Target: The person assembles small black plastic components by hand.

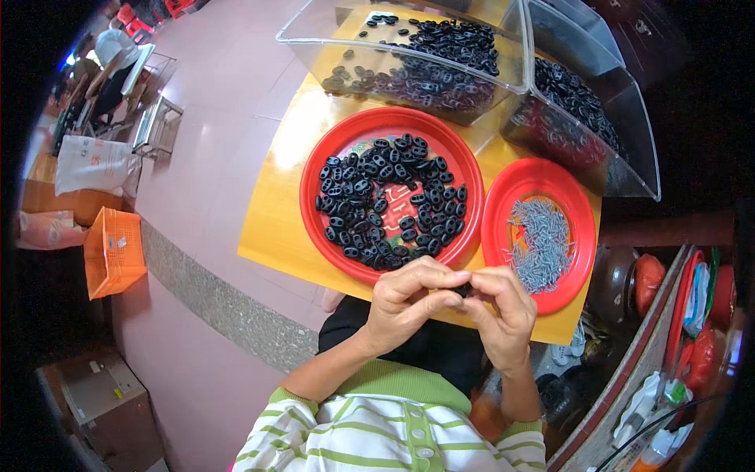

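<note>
Over the table's front edge, my left hand (407,303) and my right hand (502,311) meet, thumbs and fingertips pinched round a small black oval piece (464,290). Most of it is hidden by the fingers, and I cannot tell whether a screw is in it. Just beyond my left hand is a red round tray (313,149) with many loose black oval pieces (368,177), each with two holes. To its right, a smaller red oval tray (583,259) holds a heap of thin grey screws (543,244).
Two clear plastic bins, one at the table's back (314,39) and one at the right (641,149), hold more black pieces. Both trays rest on a yellow table (271,212). An orange crate (118,252) and a cardboard box (102,393) sit at the left. Shelved goods crowd the right.
</note>
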Action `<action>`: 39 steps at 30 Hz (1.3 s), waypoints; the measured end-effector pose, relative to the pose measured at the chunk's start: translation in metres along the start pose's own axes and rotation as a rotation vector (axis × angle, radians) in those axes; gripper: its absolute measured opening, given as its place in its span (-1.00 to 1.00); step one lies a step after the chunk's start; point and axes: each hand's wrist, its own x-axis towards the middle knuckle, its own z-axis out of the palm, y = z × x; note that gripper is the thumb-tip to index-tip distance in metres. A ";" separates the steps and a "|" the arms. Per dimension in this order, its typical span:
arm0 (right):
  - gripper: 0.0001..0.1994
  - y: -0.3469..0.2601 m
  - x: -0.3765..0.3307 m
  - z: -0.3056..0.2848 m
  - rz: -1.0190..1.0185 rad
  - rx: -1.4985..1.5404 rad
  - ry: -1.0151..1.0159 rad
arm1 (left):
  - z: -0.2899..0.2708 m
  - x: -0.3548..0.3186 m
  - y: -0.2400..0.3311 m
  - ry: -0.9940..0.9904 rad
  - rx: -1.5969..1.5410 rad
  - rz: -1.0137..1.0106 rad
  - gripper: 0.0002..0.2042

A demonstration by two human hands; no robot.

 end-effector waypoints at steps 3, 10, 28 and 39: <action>-0.73 -0.002 -0.002 0.001 -0.018 -0.024 -0.004 | 0.001 0.000 0.003 0.012 -0.007 0.014 -0.79; -0.76 0.004 0.005 0.006 -0.046 -0.069 0.012 | -0.005 0.007 0.001 0.041 0.082 0.026 -0.84; -0.78 0.029 0.138 -0.114 -0.066 -0.550 0.670 | -0.067 0.067 0.006 0.245 1.256 0.082 -0.91; -0.92 0.032 0.072 -0.097 0.189 -0.426 0.037 | -0.068 0.074 0.002 0.158 1.444 -0.020 -0.88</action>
